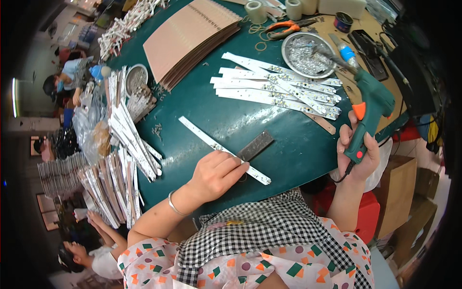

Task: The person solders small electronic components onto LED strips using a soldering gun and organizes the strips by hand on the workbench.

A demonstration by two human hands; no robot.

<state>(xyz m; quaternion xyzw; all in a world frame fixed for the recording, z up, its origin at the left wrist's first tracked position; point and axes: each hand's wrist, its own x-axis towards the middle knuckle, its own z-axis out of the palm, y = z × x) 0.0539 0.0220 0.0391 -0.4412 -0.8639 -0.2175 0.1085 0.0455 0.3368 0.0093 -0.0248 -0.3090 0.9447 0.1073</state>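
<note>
From where I stand, the left hand (216,174) has its fingers drawn in narrow on the middle of a white strip (204,136), which lies aslant over the near part of the green tabletop (288,161); the underside of that grip is hidden, so I cannot tell how far the thumb reaches beneath. The right hand (366,163) has its fingers wrapped about the handle of a green tool (373,103), raised near the tabletop's right edge; its cord hangs below.

I judge the strip light, thin and fairly stiff, perhaps a little slick on its face; its small mounted parts look fragile, so the long edges make the kinder hold.

The strip's lower end points toward the near edge; a dark block (256,145) sits just beside it, across its right side; open green lies leftward, up to the loose strips (132,137); rightward there is room below the strip pile (274,89) and the metal bowl (286,55).
</note>
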